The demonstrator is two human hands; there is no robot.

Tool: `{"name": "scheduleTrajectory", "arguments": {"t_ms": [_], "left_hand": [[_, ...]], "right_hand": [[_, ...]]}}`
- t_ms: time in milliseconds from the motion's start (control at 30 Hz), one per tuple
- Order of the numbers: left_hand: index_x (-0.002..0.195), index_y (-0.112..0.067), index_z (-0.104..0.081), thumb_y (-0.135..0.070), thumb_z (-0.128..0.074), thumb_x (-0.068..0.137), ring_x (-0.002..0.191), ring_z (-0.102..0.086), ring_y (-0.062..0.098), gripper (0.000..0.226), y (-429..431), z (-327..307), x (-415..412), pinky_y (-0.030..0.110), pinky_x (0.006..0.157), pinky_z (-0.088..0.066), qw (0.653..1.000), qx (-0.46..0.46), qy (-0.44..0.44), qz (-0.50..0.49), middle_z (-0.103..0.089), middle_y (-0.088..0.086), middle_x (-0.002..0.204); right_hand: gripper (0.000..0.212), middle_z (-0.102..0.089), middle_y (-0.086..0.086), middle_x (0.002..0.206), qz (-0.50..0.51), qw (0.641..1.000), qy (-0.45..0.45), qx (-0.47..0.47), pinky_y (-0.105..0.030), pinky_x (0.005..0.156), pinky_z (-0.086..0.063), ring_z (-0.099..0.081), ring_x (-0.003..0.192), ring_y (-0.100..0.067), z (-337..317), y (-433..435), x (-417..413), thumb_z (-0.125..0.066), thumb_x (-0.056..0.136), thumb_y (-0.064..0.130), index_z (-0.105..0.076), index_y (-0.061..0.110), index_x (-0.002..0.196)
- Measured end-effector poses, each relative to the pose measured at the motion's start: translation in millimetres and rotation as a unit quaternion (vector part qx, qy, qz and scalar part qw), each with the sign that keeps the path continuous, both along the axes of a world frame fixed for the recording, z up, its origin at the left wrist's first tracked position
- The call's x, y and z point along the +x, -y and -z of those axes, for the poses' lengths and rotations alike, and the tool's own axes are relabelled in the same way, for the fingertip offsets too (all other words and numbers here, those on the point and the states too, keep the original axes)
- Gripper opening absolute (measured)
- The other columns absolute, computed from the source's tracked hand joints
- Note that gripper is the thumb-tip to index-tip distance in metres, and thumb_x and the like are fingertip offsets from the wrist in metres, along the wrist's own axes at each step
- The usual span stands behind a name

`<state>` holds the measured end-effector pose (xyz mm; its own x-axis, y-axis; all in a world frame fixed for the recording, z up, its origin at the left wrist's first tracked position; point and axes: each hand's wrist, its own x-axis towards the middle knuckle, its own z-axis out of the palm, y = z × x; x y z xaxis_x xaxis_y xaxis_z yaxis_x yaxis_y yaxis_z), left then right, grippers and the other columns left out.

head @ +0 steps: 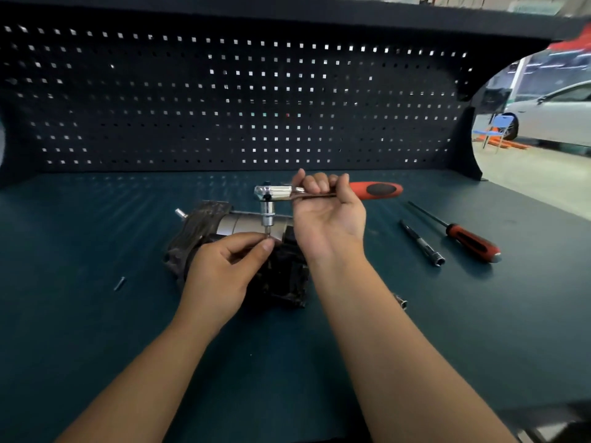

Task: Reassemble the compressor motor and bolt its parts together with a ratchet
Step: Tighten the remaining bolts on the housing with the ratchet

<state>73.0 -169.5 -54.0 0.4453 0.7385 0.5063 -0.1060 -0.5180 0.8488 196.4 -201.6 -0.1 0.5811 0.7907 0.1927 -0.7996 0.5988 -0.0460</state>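
Note:
The compressor motor (204,228), dark and grimy with a silver middle section, lies on the green bench top (96,330). My right hand (329,212) grips the shaft of the ratchet (377,190), whose red and black handle points right. Its silver socket (267,214) hangs downward over the motor. My left hand (224,273) rests on the motor and pinches a small bolt (268,239) right under the socket's tip. Most of the motor's near side is hidden behind my left hand.
A red-handled screwdriver (470,241) and a slim extension bar (422,243) lie to the right. A loose socket (401,302) peeks out beside my right forearm. One bolt (119,283) lies at the left. A dark pegboard (243,100) walls the back.

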Motion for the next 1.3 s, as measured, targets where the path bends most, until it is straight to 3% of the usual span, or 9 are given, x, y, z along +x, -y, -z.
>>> {"name": "scheduleTrajectory", "arguments": {"t_ms": [133,367,600,700,767,867,1067,1200,1300], "left_hand": [[0.077,-0.038,-0.07,-0.013,-0.064,0.086,0.078,-0.064,-0.01,0.028,-0.5,0.9,0.1,0.001,0.066,-0.043,1.0,0.013,0.001,-0.01,-0.071,-0.024,0.08],[0.07,-0.054,-0.07,-0.013,-0.062,0.086,0.078,-0.063,-0.012,0.045,0.2,-0.7,-0.3,0.0,0.065,-0.042,1.0,0.023,-0.013,-0.005,-0.07,-0.026,0.081],[0.077,-0.038,-0.074,-0.029,-0.063,0.078,0.081,-0.066,-0.006,0.014,-4.1,2.5,-0.2,0.005,0.065,-0.047,1.0,-0.005,-0.011,-0.008,-0.073,-0.017,0.086],[0.08,-0.04,-0.075,-0.043,-0.06,0.07,0.077,-0.066,0.001,0.018,-5.6,3.8,-1.8,0.019,0.065,-0.051,1.0,-0.016,-0.021,-0.014,-0.073,-0.015,0.086],[0.081,-0.046,-0.073,-0.044,-0.06,0.069,0.07,-0.062,0.002,0.018,-6.1,3.7,-2.1,0.017,0.059,-0.048,0.999,-0.013,-0.024,-0.017,-0.073,-0.015,0.085],[0.082,-0.045,-0.074,-0.042,-0.06,0.07,0.072,-0.064,-0.001,0.019,-7.6,4.7,-2.4,0.009,0.055,-0.046,1.0,-0.011,-0.021,-0.017,-0.073,-0.015,0.086],[0.079,-0.05,-0.072,-0.038,-0.06,0.072,0.078,-0.065,-0.006,0.019,-4.9,2.7,-1.8,0.005,0.065,-0.047,1.0,0.002,-0.024,-0.02,-0.072,-0.019,0.084],[0.073,-0.052,-0.071,-0.017,-0.062,0.082,0.073,-0.064,-0.01,0.038,-3.8,1.6,-1.5,0.003,0.062,-0.045,1.0,0.008,-0.02,-0.01,-0.072,-0.022,0.081],[0.073,-0.04,-0.073,-0.005,-0.066,0.081,0.076,-0.065,-0.008,0.036,-2.8,2.6,-2.7,0.003,0.064,-0.045,1.0,-0.01,-0.018,0.009,-0.072,-0.021,0.081]], "right_hand": [[0.035,-0.034,0.0,0.05,-0.009,0.999,-0.004,-0.033,-0.031,0.063,-0.043,-0.033,0.042,-0.014,-4.0,-2.4,-2.3,-0.033,0.102,0.022,-0.036,0.013,0.068],[0.039,-0.024,0.004,0.04,-0.025,0.99,-0.12,-0.067,-0.014,0.037,-0.034,-0.021,0.029,-0.011,-7.9,-4.6,1.4,-0.035,0.098,0.019,-0.031,0.015,0.059],[0.036,-0.022,0.005,0.039,-0.039,0.987,-0.069,-0.139,-0.013,0.033,-0.025,-0.019,0.028,-0.01,-16.8,-15.3,-0.4,-0.036,0.099,0.021,-0.028,0.017,0.064],[0.033,-0.021,0.005,0.038,-0.054,0.983,-0.06,-0.164,-0.013,0.033,-0.024,-0.019,0.028,-0.01,-19.1,-20.6,-0.1,-0.035,0.099,0.02,-0.028,0.018,0.067],[0.035,-0.021,0.005,0.039,-0.069,0.984,-0.051,-0.157,-0.014,0.032,-0.023,-0.018,0.028,-0.01,-18.9,-21.9,-0.3,-0.037,0.099,0.023,-0.028,0.018,0.066],[0.036,-0.021,0.006,0.039,-0.071,0.985,-0.045,-0.15,-0.013,0.032,-0.022,-0.018,0.027,-0.01,-18.5,-20.3,-0.4,-0.038,0.099,0.025,-0.03,0.017,0.066],[0.031,-0.022,0.006,0.04,-0.007,0.985,-0.067,-0.159,-0.013,0.034,-0.026,-0.019,0.03,-0.01,-16.5,-10.9,-4.2,-0.037,0.098,0.02,-0.031,0.016,0.068],[0.032,-0.022,0.006,0.042,0.05,0.99,-0.034,-0.131,-0.017,0.036,-0.03,-0.021,0.032,-0.011,-15.1,-1.8,-13.2,-0.038,0.096,0.02,-0.033,0.016,0.065],[0.032,-0.024,0.005,0.043,0.086,0.991,-0.027,-0.102,-0.02,0.042,-0.034,-0.023,0.035,-0.012,-12.7,5.3,-18.8,-0.04,0.094,0.022,-0.033,0.016,0.063]]}}
